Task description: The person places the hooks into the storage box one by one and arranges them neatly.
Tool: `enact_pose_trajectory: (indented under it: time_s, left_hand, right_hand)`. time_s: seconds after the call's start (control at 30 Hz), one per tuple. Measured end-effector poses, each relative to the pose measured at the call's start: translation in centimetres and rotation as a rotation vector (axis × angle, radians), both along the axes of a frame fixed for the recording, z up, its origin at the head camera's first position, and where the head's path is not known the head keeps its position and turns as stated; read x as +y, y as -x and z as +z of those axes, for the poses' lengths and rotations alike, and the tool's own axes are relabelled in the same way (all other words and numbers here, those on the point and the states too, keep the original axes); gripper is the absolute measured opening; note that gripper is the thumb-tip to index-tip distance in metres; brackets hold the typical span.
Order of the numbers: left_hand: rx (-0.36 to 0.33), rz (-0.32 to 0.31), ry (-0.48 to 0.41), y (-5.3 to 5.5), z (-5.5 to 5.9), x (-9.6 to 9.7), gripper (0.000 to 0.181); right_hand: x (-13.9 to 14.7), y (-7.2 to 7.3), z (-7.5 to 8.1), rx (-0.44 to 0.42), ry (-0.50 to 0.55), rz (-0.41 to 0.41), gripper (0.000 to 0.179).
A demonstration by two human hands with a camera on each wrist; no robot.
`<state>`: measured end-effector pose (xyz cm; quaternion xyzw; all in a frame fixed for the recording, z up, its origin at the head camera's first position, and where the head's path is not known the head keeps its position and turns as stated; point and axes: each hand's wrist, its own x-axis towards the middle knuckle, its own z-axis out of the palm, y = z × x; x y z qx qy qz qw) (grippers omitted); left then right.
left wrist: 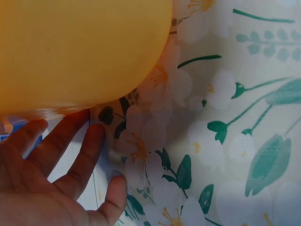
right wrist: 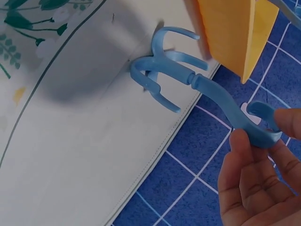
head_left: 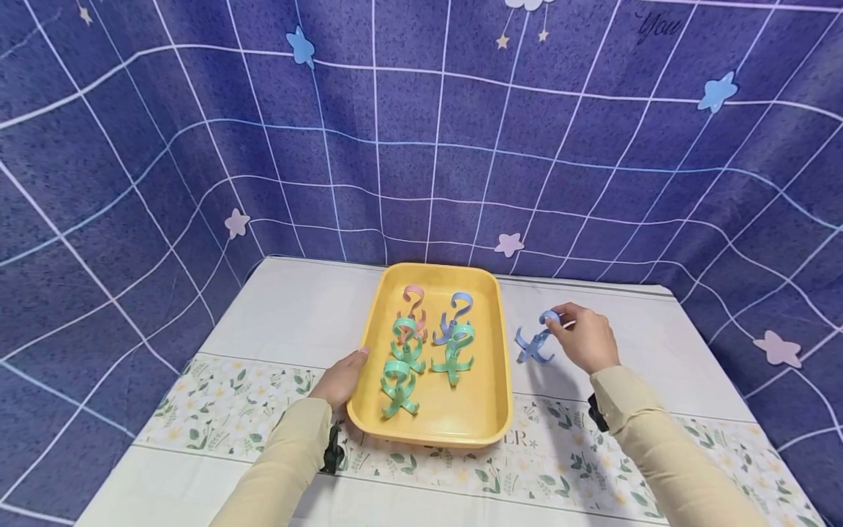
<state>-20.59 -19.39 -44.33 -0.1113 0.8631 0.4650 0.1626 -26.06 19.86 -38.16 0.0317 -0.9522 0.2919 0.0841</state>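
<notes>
My right hand pinches the curved top of a blue plastic claw hook between thumb and fingers, just right of the yellow tray. In the right wrist view, the prongs of that blue hook point away from the hand, close over the white cloth. My left hand touches the tray's left side, its fingers fairly straight and spread under the rim. Inside the tray are a pink hook, another blue hook and three green hooks, partly overlapping in the head view.
A white tablecloth with a floral band covers the table. Behind it and along both sides hangs a blue curtain with a grid and stars. The tray's raised wall stands between the right hand and the hooks inside.
</notes>
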Motion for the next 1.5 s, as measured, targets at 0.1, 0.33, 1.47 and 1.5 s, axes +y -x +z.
enact_pose_trajectory:
  time_s: [0.1,0.33,1.47,1.5]
  left_hand:
    - [0.000,-0.001,0.003,0.0,-0.1,0.0,0.064]
    - [-0.003,-0.003,0.008,-0.1,0.1,0.0,0.064]
    - [0.005,-0.019,0.008,0.2,-0.3,-0.1,0.066]
    - [0.004,-0.017,0.008,0.2,-0.3,-0.1,0.066]
  right_hand:
    - [0.1,-0.1,0.2,0.005,-0.016,0.012,0.028]
    - [0.3,-0.6,0.5,0.005,-0.047,0.026,0.026]
    - [0.4,-2.7,4.8,0.110,-0.086,0.176,0.020]
    - [0.3,-2.8,5.0,0.114,-0.087,0.179,0.020]
